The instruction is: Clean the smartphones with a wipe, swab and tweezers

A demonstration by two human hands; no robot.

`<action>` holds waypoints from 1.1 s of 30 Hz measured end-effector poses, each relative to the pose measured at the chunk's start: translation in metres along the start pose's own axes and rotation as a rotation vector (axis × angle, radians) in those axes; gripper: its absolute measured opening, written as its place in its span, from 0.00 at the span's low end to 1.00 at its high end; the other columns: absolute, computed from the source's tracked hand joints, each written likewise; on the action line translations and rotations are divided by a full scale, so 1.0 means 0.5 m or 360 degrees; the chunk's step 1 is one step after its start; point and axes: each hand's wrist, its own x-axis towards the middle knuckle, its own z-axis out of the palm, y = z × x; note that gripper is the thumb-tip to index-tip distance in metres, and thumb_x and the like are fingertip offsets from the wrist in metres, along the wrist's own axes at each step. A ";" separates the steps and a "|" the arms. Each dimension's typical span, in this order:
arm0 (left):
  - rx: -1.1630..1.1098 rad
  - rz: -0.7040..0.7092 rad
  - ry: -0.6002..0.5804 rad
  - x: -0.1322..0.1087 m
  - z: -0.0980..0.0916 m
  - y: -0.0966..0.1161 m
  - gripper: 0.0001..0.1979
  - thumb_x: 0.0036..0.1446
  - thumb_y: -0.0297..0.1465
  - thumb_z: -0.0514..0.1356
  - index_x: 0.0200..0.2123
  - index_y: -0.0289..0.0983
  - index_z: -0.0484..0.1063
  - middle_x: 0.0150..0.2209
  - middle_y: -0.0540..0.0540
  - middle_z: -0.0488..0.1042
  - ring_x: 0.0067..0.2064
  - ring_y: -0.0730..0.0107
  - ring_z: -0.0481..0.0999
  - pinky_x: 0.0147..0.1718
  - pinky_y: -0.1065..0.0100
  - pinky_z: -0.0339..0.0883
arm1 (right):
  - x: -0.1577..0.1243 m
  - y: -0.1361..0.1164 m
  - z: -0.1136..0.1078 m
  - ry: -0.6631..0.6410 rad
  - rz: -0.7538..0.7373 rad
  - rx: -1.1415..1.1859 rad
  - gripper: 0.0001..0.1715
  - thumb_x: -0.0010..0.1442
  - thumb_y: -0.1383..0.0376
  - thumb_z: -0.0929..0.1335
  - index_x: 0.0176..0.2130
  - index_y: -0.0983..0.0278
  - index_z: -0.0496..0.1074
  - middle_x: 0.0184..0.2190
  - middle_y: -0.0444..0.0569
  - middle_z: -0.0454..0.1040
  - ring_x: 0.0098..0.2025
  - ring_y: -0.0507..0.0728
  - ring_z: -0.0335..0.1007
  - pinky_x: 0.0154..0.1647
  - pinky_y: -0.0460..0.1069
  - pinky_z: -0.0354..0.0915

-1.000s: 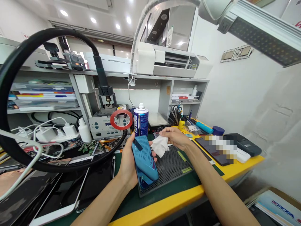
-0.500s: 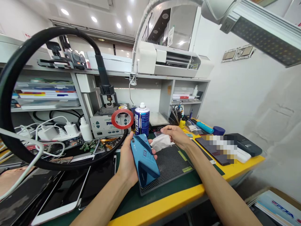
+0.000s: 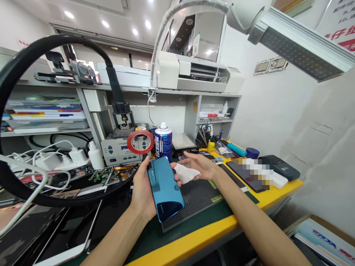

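Note:
My left hand [image 3: 144, 195] is wrapped round a glossy blue phone [image 3: 166, 194], its back turned up and its upper end tilted away from me. The thumb lies along the left edge and the fingertips curl over the right edge. My right hand [image 3: 201, 166] is just right of the phone, with a crumpled white wipe [image 3: 186, 173] in its palm and fingers. Its thumb is raised off the wipe. One side of the wipe reaches the left fingertips. Under both hands lies a dark perforated mat [image 3: 191, 203].
A red tape roll [image 3: 140, 152] and a blue spray can [image 3: 163, 142] stand behind the phone. A thick black hose [image 3: 55, 40] loops at left above several tablets [image 3: 66, 229]. A lamp [image 3: 302, 48] hangs upper right. The bench's yellow edge [image 3: 191, 240] runs in front.
The phone has turned in my left hand, and the lettered marks on its back no longer show. My right hand's pinch has loosened and its thumb has lifted. The camera view has shifted slightly right.

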 end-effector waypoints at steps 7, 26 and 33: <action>0.0048 0.0045 0.0081 -0.002 0.013 -0.002 0.34 0.58 0.52 0.54 0.50 0.24 0.72 0.34 0.34 0.75 0.32 0.55 0.77 0.36 0.54 0.73 | -0.006 0.006 -0.008 -0.0043 -0.0118 -0.0369 0.20 0.51 0.67 0.76 0.45 0.71 0.76 0.21 0.42 0.71 0.16 0.43 0.55 0.11 0.38 0.47; 0.0083 -0.0022 0.0104 -0.001 0.021 -0.007 0.32 0.58 0.49 0.55 0.50 0.25 0.73 0.35 0.34 0.76 0.32 0.55 0.77 0.34 0.54 0.74 | -0.025 -0.004 0.006 -0.0133 -0.0437 -0.0251 0.30 0.50 0.67 0.76 0.52 0.65 0.72 0.40 0.50 0.74 0.28 0.48 0.67 0.23 0.42 0.59; 0.0145 -0.0111 -0.0028 -0.004 0.024 -0.003 0.30 0.60 0.49 0.53 0.45 0.26 0.75 0.30 0.34 0.76 0.29 0.57 0.76 0.33 0.58 0.73 | -0.028 0.002 0.011 -0.0205 -0.0381 -0.0715 0.15 0.47 0.65 0.78 0.30 0.68 0.71 0.30 0.46 0.72 0.28 0.48 0.65 0.24 0.42 0.56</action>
